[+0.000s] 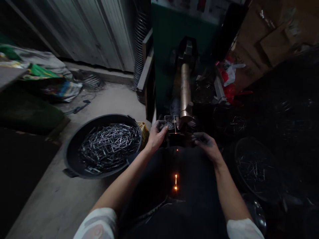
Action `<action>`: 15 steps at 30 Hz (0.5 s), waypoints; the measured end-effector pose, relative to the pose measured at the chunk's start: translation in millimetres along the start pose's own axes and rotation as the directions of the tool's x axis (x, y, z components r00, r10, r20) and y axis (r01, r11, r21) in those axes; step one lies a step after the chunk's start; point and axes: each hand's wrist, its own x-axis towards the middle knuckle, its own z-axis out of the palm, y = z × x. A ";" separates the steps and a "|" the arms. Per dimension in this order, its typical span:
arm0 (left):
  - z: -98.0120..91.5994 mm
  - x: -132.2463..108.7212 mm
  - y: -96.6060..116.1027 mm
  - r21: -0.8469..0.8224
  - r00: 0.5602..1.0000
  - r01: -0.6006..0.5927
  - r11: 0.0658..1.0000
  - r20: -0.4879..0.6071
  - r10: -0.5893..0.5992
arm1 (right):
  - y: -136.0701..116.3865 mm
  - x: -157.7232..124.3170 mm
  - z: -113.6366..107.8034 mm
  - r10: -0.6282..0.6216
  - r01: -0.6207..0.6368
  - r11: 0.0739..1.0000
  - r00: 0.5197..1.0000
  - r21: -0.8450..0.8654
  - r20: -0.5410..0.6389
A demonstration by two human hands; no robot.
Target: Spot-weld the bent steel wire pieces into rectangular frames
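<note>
At green spot welder (171,43), left hand (156,136) is pinching thin wire frame (171,124) just under copper electrode (184,89), left fingers (159,125) clamped on frame edge. Right hand (206,145) is reaching in beside frame, right fingers (199,136) bending toward it; cannot tell if touching. Orange sparks (175,182) are falling over dark lap (196,179). Left of hands, black basin (71,156) is holding big heap of metal wire pieces (109,146). Right of hands, dark round basin (238,159) is holding more wire pieces (256,169).
</note>
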 end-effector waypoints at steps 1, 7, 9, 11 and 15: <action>-6.4 -10.2 0.0 -0.004 1.000 0.006 1.000 -0.009 -0.006 | 0.1 -15.3 -9.0 0.049 -0.049 0.999 0.998 -0.010 0.027; -77.3 -65.4 -10.3 -0.005 0.980 0.079 0.997 -0.185 -0.078 | 23.7 -87.5 -33.4 0.321 -0.314 0.943 0.945 -0.109 0.054; -111.0 -68.5 -14.2 0.020 0.945 0.111 0.994 -0.310 -0.099 | 35.2 -95.7 -26.7 0.349 -0.330 0.927 0.933 -0.175 0.086; -140.3 -65.4 -16.6 0.045 0.887 0.151 0.988 -0.448 -0.115 | 43.7 -97.9 -18.0 0.335 -0.310 0.926 0.938 -0.215 0.091; -155.6 -68.4 -21.3 0.127 0.847 0.178 0.976 -0.525 -0.086 | 50.9 -97.1 -11.4 0.258 -0.254 0.945 0.966 -0.207 -0.008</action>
